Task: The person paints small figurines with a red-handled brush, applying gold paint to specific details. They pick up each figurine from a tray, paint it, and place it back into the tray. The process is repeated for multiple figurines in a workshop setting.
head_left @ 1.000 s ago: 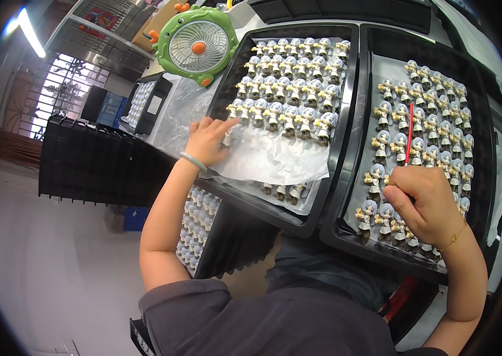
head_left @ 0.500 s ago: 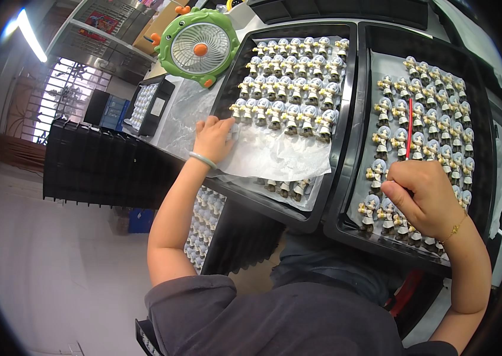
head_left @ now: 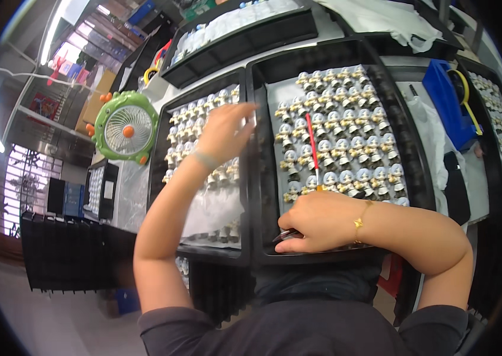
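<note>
My right hand (head_left: 322, 221) is closed around a thin red stick (head_left: 312, 142) like a brush handle, with an orange-yellow part by my knuckles. A dark pointed tip sticks out beside my thumb; I cannot tell whether it belongs to the same tool. This hand rests over the near end of a black tray (head_left: 253, 178) with rows of small grey-haired figurines (head_left: 346, 148). Smeared by motion, my left hand (head_left: 227, 132) hovers over the right side of another black tray (head_left: 155, 190), its fingers stretched out. White paper (head_left: 215, 210) lies between the figurine rows there.
A green fan (head_left: 125, 127) stands left of the trays. Behind them is a black tray (head_left: 242, 41) with white wrapping. A blue bin (head_left: 450, 107) holding a yellow-rimmed tape roll stands right. Stacked black trays (head_left: 79, 252) are low on the left.
My left hand has lifted off the white paper and moved right and up across the left tray. My right hand has turned and come nearer the tray's near left corner. The view has swung right.
</note>
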The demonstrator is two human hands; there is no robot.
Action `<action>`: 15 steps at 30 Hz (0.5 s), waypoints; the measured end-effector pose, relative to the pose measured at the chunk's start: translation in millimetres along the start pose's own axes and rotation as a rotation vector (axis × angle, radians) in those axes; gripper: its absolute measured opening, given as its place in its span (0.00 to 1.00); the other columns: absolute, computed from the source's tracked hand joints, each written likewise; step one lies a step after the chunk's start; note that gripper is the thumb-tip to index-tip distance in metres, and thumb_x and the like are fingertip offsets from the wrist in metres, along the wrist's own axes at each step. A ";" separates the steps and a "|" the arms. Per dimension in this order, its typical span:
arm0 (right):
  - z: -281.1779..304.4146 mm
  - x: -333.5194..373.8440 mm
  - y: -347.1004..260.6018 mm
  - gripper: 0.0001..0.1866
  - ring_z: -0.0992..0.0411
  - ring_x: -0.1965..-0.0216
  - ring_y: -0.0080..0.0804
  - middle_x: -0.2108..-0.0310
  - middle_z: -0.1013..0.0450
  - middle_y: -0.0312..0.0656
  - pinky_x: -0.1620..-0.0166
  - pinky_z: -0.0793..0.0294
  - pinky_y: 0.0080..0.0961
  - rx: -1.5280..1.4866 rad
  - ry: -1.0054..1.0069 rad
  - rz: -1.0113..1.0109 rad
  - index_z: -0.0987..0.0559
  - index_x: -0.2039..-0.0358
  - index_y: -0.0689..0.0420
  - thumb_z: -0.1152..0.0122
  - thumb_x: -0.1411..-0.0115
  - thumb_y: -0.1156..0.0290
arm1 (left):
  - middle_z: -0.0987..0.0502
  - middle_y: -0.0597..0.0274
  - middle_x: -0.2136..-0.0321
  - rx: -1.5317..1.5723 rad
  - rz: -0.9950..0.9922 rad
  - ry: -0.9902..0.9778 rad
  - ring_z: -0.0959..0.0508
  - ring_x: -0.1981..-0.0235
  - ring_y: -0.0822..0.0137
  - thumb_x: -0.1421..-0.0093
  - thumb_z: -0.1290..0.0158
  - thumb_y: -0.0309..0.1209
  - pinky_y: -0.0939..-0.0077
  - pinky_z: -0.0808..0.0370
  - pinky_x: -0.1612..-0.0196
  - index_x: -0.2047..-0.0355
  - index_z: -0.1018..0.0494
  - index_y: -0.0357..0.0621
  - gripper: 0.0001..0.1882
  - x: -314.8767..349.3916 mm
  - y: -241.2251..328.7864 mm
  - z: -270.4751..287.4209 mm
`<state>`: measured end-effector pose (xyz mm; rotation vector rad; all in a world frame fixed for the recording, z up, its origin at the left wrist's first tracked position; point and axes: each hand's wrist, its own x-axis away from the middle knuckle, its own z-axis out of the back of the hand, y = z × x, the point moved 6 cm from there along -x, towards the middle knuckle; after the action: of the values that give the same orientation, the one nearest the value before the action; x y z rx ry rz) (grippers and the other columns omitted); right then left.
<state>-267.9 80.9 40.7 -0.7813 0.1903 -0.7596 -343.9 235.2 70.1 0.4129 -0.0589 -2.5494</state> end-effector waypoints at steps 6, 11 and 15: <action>1.3 -6.5 9.1 0.19 0.32 0.79 0.45 0.85 0.31 0.48 0.72 0.34 0.36 -0.009 -0.088 0.068 0.27 0.82 0.61 0.47 0.52 0.56 | 0.30 0.52 0.58 -0.125 0.267 -0.205 0.30 0.56 0.54 0.51 0.56 0.30 0.64 0.34 0.54 0.59 0.30 0.54 0.17 -147.2 -32.8 -116.1; -4.7 -5.6 26.9 0.15 0.30 0.74 0.45 0.80 0.29 0.49 0.68 0.33 0.37 -0.010 -0.183 -0.051 0.25 0.77 0.61 0.47 0.56 0.60 | 0.31 0.48 0.58 -0.104 0.451 -0.281 0.30 0.56 0.52 0.51 0.54 0.30 0.63 0.34 0.53 0.59 0.31 0.54 0.17 -166.2 -67.6 -172.3; -8.3 -7.1 37.5 0.18 0.30 0.71 0.46 0.77 0.29 0.51 0.66 0.32 0.36 0.043 -0.226 -0.055 0.25 0.74 0.64 0.45 0.58 0.60 | 0.30 0.47 0.62 -0.118 0.451 -0.189 0.29 0.60 0.50 0.48 0.56 0.29 0.64 0.32 0.57 0.64 0.33 0.48 0.10 -152.8 -63.3 -139.3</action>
<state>-256.0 98.5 7.9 -0.8275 -0.0512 -0.7188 -211.9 375.8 -27.7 0.0952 -0.0624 -2.1248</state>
